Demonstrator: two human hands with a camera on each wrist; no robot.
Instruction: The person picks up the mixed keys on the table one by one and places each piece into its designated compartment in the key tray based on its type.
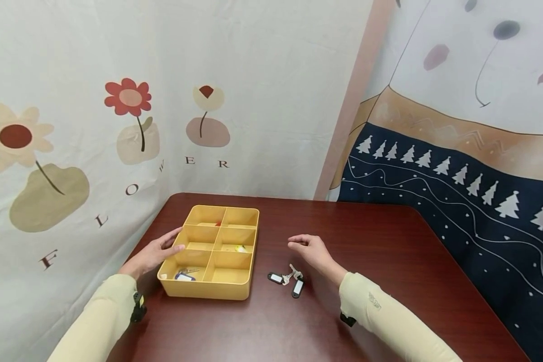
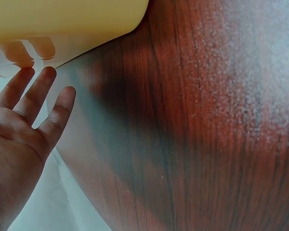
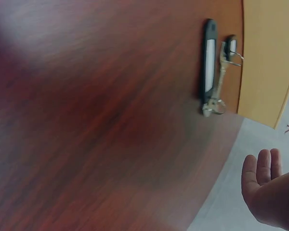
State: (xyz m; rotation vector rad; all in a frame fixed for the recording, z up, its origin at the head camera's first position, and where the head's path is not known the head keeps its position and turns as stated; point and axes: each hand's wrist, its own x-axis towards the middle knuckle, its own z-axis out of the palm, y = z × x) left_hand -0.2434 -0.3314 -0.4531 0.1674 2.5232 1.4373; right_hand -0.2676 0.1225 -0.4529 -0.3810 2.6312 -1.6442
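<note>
Sorting looks partly done: the keys point(image 1: 287, 278) with two black tags are lying on the table point(image 1: 389, 261) just right of the yellow tray point(image 1: 210, 289), not yet picked up. Right hand point(image 1: 311, 250) is hovering over them, fingers loosely bent, holding nothing; left hand point(image 1: 156, 252) is resting flat against the tray's left wall. Tray is holding a blue-tagged key point(image 1: 184, 274) near-left and something small and yellowish point(image 1: 239, 248) middle-right; other compartments look empty.

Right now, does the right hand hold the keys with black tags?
No, the right hand hovers empty above the table, while the keys with black tags lie on it, apart from the fingers.
</note>
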